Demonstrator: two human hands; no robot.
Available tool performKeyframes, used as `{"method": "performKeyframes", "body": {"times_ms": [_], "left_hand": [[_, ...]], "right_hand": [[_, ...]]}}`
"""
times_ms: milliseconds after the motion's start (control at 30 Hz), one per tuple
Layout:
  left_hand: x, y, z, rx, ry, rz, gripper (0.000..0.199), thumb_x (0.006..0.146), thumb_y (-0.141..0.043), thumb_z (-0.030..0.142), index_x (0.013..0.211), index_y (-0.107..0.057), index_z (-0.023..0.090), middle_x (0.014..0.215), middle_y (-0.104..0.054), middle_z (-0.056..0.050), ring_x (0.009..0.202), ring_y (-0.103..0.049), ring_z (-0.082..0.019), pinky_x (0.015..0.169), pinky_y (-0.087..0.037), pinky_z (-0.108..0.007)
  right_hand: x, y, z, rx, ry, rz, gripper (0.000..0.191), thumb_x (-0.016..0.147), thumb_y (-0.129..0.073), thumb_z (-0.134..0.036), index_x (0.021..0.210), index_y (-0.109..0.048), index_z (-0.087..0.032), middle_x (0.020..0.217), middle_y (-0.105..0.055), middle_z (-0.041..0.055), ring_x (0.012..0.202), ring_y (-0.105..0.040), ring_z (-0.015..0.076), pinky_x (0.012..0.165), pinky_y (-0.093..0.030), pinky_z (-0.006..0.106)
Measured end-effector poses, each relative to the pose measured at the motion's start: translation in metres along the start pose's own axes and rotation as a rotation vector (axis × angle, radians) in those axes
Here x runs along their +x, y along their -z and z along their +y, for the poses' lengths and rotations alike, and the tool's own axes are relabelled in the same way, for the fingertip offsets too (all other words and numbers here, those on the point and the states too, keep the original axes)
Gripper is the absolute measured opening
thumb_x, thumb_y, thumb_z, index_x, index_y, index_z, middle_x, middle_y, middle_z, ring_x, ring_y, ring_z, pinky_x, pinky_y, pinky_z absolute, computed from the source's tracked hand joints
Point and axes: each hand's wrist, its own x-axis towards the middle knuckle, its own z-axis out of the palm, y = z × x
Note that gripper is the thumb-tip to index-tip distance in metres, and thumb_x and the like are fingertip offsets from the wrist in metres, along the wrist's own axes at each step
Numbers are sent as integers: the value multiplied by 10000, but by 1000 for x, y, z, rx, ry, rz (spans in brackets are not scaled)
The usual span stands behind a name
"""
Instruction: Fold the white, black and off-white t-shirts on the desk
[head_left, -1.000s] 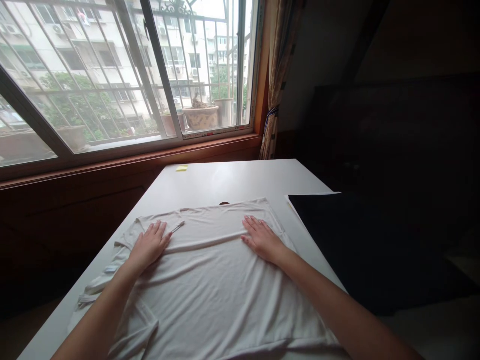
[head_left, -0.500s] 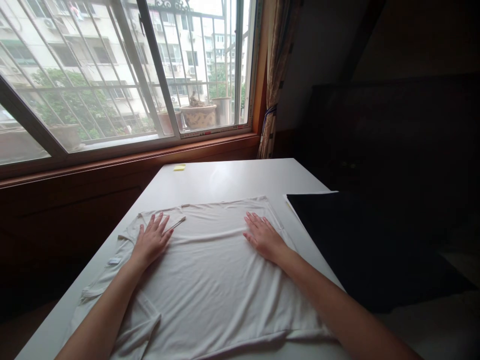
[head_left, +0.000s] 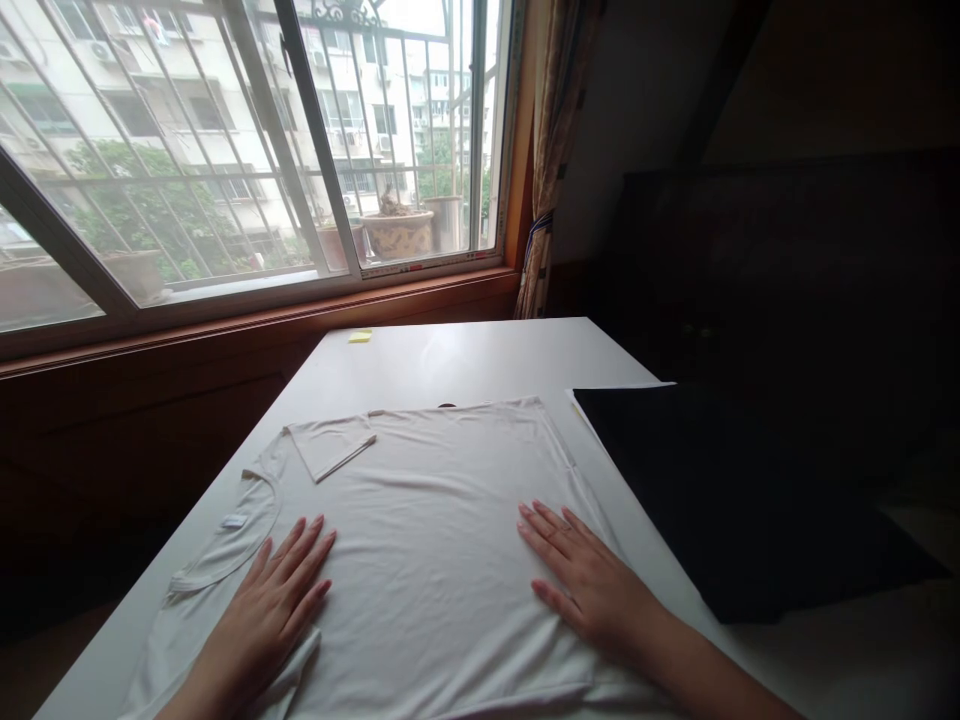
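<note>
A white T-shirt [head_left: 427,540] lies spread on the white table [head_left: 465,355], its neckline with a small label toward the left and its far sleeve folded inward over the body. My left hand [head_left: 277,600] rests flat on the shirt beside the neckline, fingers stretched out. On the right part of the shirt lies my right hand [head_left: 581,570], palm down with the fingers spread. Soft wrinkles run across the cloth between the two hands. Neither hand grips the fabric.
A black sheet or cloth [head_left: 720,490] lies along the table's right side. Near the far left corner is a yellow sticky note [head_left: 360,337]. Beyond the table are a barred window [head_left: 337,150] and a tied curtain [head_left: 541,230].
Both hands have moved back over the shirt toward me, the right one also slightly rightward. The folded far sleeve is now uncovered, and the cloth around it looks smoother.
</note>
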Motion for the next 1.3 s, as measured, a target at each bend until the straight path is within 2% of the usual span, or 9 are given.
{"method": "performKeyframes", "body": {"times_ms": [333,500,600,700,833,933,1033,1100,1300], "left_hand": [[-11,-3,5,42,2,16,572,1047,-366,469,1606,-256,419,1689,-299,-28,1548,-299,-355,1212,-209,-704],[13,-2,-4,174,-58,88,561,1066,-387,467,1612,-284,396,1698,-288,-50,1561,-266,-355,1184,-283,-702],[49,1,-15,216,-40,166,559,1073,-359,492,1610,-338,338,1695,-299,-67,1560,-275,-342,1187,-322,-660],[99,7,-23,197,14,196,592,1072,-336,521,1598,-389,253,1698,-286,-106,1566,-255,-350,1193,-327,-636],[167,15,-16,115,102,145,622,1082,-282,497,1589,-396,156,1696,-279,-146,1576,-220,-354,1227,-279,-604],[203,13,-8,79,190,72,609,1079,-292,463,1596,-378,153,1700,-264,-147,1583,-201,-337,1241,-242,-600],[220,4,-7,62,260,19,642,1071,-272,493,1619,-326,165,1703,-259,-139,1583,-207,-331,1238,-232,-612],[222,-1,-10,56,279,7,668,1066,-248,525,1637,-279,179,1715,-226,-120,1589,-187,-320,1242,-218,-613],[223,-4,-15,43,303,-17,700,1053,-224,569,1652,-234,207,1731,-164,-81,1599,-146,-305,1253,-178,-620]], "right_hand": [[-15,-6,6,-61,15,47,693,1064,-441,-519,1666,-184,-291,1698,-249,48,1567,-260,300,1258,-290,530],[1,-5,6,-82,44,64,669,1064,-441,-531,1647,-293,-238,1685,-300,79,1560,-278,309,1249,-299,525],[28,-1,1,-77,68,60,668,1069,-426,-532,1636,-322,-194,1690,-285,100,1563,-271,308,1254,-290,529],[71,3,-8,-48,54,25,673,1077,-391,-534,1628,-332,-152,1702,-241,113,1574,-238,296,1270,-258,522],[141,-2,-20,30,-15,-5,698,1077,-342,-565,1622,-340,-129,1708,-218,133,1587,-198,280,1282,-217,501],[190,-13,-22,69,-94,-9,724,1072,-327,-572,1634,-305,-116,1720,-166,133,1596,-159,272,1290,-160,489],[224,-21,-11,75,-175,-15,743,1063,-322,-569,1636,-291,-98,1724,-161,128,1600,-136,269,1295,-103,478],[236,-22,5,55,-243,-23,752,1056,-309,-577,1639,-286,-102,1726,-166,114,1601,-135,256,1296,-92,459],[231,-13,77,-13,-409,-11,742,1050,-269,-565,1652,-255,-130,1735,-149,82,1604,-110,231,1296,-67,453]]}}
